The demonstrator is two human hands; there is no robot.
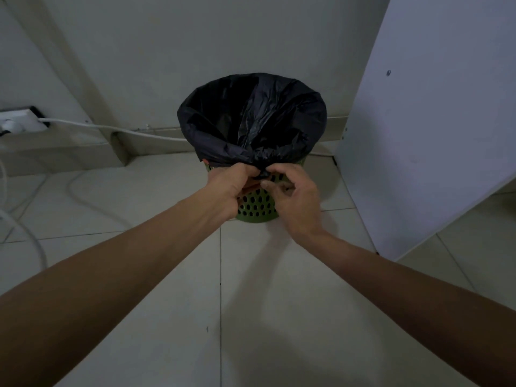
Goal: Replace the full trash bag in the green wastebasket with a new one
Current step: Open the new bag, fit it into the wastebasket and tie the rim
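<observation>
Two bare forearms reach out over the pale tiled floor (156,317) and meet at the near side of the green wastebasket (258,209).

Left hand (230,188): fingers curled round a gathered bunch of the black trash bag (251,118), just below the near rim.

Right hand (294,201): thumb and forefinger pinch the same bunch from the other side; remaining fingers loosely curled. The two hands nearly touch.

Wastebasket: perforated wall, upright on the floor, close to the far edge where the floor meets the wall (195,37). The bag lines it, hem folded over the rim all round, mouth open, inside crumpled and dark; contents cannot be made out. A small orange scrap (205,161) shows under the hem at the left; identity unclear.

A white panel (435,121) stands just beside the basket, right. White cable (111,128) runs along the skirting from a power strip (19,120) at the far left.
</observation>
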